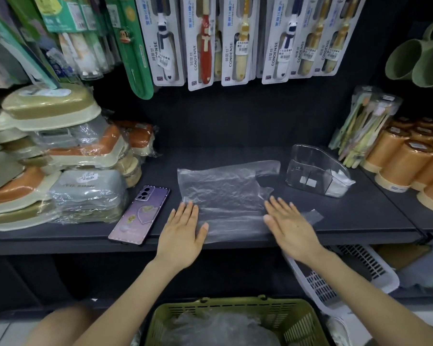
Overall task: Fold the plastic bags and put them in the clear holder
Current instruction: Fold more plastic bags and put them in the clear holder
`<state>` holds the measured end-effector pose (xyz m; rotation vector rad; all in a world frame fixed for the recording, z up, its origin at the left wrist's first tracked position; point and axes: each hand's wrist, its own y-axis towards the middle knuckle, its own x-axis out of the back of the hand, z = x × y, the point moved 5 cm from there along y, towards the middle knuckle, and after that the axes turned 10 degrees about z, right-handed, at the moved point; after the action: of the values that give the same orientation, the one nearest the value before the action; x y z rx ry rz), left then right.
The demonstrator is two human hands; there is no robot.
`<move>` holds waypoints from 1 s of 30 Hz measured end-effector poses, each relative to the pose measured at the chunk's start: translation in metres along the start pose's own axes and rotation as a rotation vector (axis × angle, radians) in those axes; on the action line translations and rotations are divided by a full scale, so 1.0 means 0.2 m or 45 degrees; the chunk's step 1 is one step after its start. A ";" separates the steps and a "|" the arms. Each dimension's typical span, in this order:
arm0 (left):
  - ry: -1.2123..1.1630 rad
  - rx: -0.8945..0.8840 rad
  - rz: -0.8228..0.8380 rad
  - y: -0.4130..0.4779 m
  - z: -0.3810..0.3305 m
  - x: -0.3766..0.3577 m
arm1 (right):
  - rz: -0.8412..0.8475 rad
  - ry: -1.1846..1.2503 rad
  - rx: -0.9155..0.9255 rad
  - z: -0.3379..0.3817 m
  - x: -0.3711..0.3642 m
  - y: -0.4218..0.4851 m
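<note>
A clear plastic bag (225,193) lies spread flat on the dark shelf (347,218), its handles pointing right. My left hand (181,233) rests flat on the bag's near left corner, fingers straight. My right hand (289,226) lies flat on the bag's near right part, fingers straight. The clear holder (317,171) stands on the shelf to the right of the bag, with a folded white bag at its right end. More clear bags (218,328) lie crumpled in an olive basket (235,308) below my arms.
A purple phone (140,213) lies left of the bag. Stacked wrapped soap boxes (58,161) fill the shelf's left side. Orange cups (410,166) and a toothbrush pack (365,128) stand right. Toothbrush cards (235,38) hang above. A white basket (340,275) sits lower right.
</note>
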<state>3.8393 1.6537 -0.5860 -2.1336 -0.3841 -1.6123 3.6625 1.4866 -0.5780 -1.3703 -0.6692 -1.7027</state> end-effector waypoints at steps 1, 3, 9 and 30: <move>-0.122 -0.004 -0.007 -0.01 0.00 0.02 | -0.026 0.020 0.027 0.02 0.04 0.03; -0.356 0.013 -0.085 -0.02 -0.01 0.09 | -0.094 0.013 0.101 0.13 0.11 0.12; -0.151 -0.002 -0.249 0.24 -0.01 0.26 | -0.107 -0.060 0.077 0.38 0.13 0.61; 0.000 0.155 -0.122 0.60 0.11 0.17 | -0.124 0.075 -0.147 -0.21 0.31 0.80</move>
<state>3.9223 1.5595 -0.5792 -2.0520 -0.5779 -1.5979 3.7741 1.3537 -0.5444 -1.3799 -0.6211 -1.8769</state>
